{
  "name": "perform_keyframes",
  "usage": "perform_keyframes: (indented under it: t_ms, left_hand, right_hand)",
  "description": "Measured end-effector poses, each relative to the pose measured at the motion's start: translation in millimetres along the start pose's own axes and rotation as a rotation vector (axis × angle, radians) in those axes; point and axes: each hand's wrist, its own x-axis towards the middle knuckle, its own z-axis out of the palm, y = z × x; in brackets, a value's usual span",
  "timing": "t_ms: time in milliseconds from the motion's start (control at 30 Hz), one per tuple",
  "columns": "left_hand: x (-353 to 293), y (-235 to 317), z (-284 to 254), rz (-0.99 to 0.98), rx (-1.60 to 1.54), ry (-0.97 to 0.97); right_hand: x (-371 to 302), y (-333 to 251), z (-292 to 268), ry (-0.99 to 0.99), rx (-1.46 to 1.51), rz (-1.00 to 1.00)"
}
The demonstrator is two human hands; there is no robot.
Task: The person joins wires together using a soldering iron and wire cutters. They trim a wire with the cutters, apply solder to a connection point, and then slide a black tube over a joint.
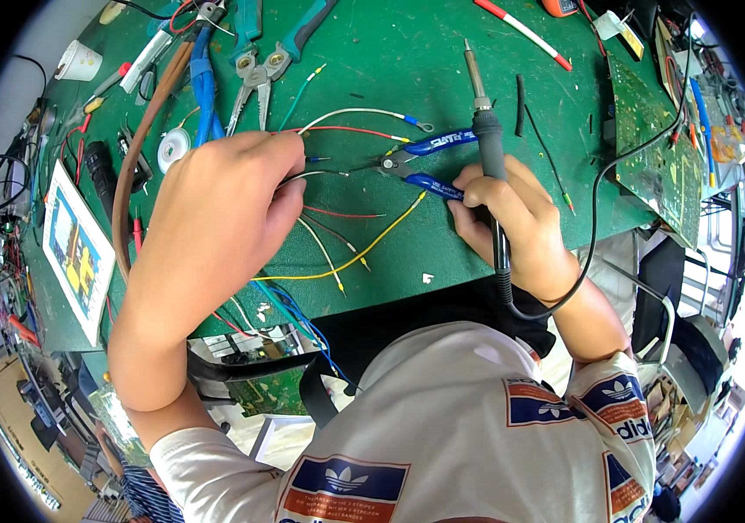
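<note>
My left hand (233,200) is closed in a pinch around a bunch of thin wires, its fingertips partly hidden. From that pinch a white wire (325,173) points right, its end beside the jaws of blue-handled wire cutters (392,163). My right hand (516,218) is closed around a soldering iron (492,144), tip pointing away from me. The same hand's fingers also hold the cutters, whose handles stand apart. Around the left hand fan out a yellow wire (390,231), a red wire (346,214) and a white wire with a blue ring terminal (364,110).
Behind my left hand lie large pliers (257,77), a blue cable bundle (204,96) and a solder spool (173,150). A white cup (79,61) and a printed card (76,248) are at left. The iron's black cord (596,205) loops right. A red-and-white pen (525,35) lies at the back.
</note>
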Motion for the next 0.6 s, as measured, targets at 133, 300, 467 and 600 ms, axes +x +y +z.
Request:
perform_keyframes:
  t_ms: [133,300,467,600]
  left_hand:
    - [1,-2,0,-0.004,-0.023,0.028]
    - [1,-3,-2,-0.011,-0.043,0.041]
    - [1,-5,-3,-0.025,-0.105,0.054]
    - [2,-8,-4,-0.025,-0.19,0.071]
  right_hand:
    - [0,2,-3,0.062,0.03,0.0]
    - [-3,11,-20,0.095,0.001,0.014]
    - [-2,29,-34,0.151,-0.124,0.083]
    - [1,40,-35,0.143,-0.14,0.103]
